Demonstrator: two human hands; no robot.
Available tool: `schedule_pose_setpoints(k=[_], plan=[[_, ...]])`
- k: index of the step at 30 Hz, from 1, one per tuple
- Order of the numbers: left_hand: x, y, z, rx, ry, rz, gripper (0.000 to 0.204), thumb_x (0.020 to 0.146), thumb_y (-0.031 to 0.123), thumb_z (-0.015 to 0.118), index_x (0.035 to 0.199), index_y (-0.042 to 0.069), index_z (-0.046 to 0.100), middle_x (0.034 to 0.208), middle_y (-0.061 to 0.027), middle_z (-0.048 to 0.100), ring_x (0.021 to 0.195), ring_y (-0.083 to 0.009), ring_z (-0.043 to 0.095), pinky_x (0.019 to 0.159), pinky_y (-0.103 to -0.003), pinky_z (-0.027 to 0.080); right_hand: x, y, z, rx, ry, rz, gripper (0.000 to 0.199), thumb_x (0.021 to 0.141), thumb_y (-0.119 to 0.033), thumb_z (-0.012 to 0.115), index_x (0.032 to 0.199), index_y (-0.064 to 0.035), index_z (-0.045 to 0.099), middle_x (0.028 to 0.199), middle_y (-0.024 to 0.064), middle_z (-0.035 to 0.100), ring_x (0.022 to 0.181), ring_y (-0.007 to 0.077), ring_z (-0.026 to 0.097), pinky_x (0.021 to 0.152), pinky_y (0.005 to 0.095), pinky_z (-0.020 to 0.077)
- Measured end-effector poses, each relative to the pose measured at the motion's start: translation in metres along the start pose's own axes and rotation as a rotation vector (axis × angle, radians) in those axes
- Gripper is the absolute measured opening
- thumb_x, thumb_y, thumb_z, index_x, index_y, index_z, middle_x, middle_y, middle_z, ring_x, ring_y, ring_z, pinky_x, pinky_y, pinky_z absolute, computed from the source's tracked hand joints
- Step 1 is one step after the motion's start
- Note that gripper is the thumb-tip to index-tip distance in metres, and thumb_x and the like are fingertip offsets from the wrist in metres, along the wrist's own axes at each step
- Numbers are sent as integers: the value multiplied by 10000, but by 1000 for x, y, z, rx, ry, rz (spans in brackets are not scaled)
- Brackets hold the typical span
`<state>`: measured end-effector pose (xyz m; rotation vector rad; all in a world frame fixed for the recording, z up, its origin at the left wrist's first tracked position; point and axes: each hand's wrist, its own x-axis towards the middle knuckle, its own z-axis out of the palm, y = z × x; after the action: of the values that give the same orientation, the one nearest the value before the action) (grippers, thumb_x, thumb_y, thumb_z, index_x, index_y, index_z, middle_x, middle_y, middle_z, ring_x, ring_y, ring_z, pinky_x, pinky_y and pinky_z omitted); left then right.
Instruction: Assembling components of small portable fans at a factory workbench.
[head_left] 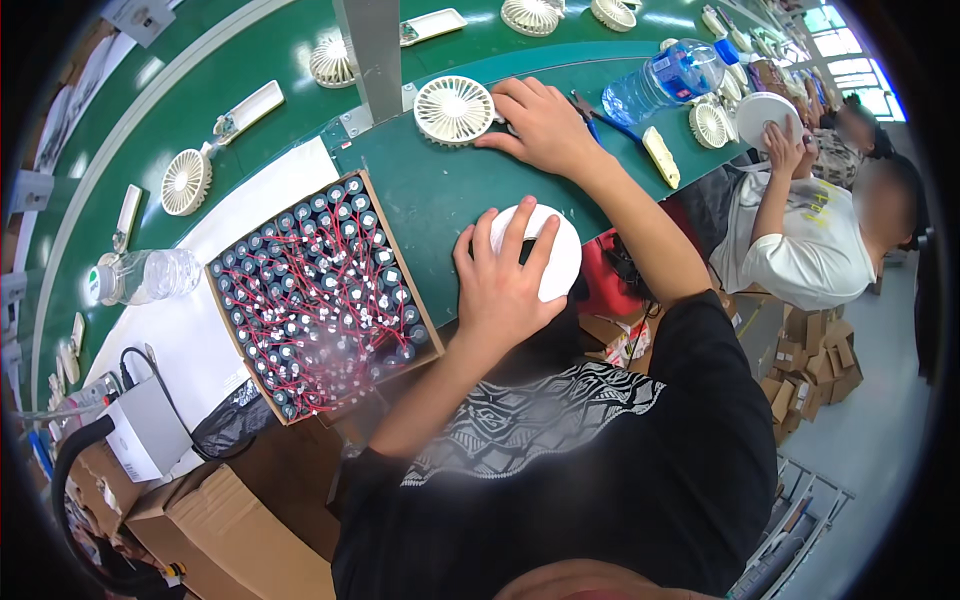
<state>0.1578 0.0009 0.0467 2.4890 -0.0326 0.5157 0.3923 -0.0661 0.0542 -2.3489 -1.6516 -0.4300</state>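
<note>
The person's left hand (pixel 505 285) lies flat on a round white fan shell (pixel 545 250), fingers spread wide over its top. The shell sits at the near edge of the green table (pixel 430 200), close to the person's body. The right hand (pixel 545 125) reaches further out, fingers pressed down flat on the table, touching the side of a round white fan grille (pixel 454 110). So the grille lies away from the shell, up and a bit left, and the right hand is the nearer one to it. Between the two hands the green top is bare. Just left of the shell sits a cardboard box of batteries (pixel 320 295) with red wires. A metal post (pixel 375 50) stands right behind the grille. Blue pliers (pixel 600 118) and a water bottle (pixel 665 78) lie to the right.
</note>
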Motion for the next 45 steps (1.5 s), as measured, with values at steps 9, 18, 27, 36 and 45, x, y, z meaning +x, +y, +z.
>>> schedule_pose_setpoints(k=[9,18,27,36,45], plan=[[1,-3,1,15,16,14,884,568,354,878,1397,186,621,1535,-114,465,1322,-413,447,1078,-579,351,-5,8,-5,25,57,-36,285,933,-295,709,991,-34,610,1042,96,607,951,320,568,802,430,491],[1,-1,-4,-16,-10,-13,872,564,350,874,1385,187,629,1532,-121,470,1314,-422,451,1079,-590,350,187,110,15,-445,-12,-84,309,993,-223,581,1151,26,675,1168,249,699,1078,418,662,957,480,504],[-1,-10,-7,-73,-35,-60,843,581,341,869,1376,190,634,1536,-119,474,1317,-425,458,1082,-599,344,265,143,90,-10,-173,-117,379,993,-316,519,1162,-15,677,1091,221,652,1109,414,591,981,506,464],[3,-3,-6,-67,-40,-4,853,581,342,871,1384,185,630,1536,-122,474,1317,-429,452,1082,-602,342,156,79,68,-12,-99,-126,368,993,-366,601,1174,-53,666,1113,180,634,1091,392,581,949,484,465],[3,-11,-4,-50,-3,-18,878,571,331,873,1395,169,616,1531,-135,469,1315,-436,443,1082,-575,361,141,84,44,61,39,-187,243,1032,-270,568,1091,-37,603,1055,148,599,998,380,561,875,435,460]])
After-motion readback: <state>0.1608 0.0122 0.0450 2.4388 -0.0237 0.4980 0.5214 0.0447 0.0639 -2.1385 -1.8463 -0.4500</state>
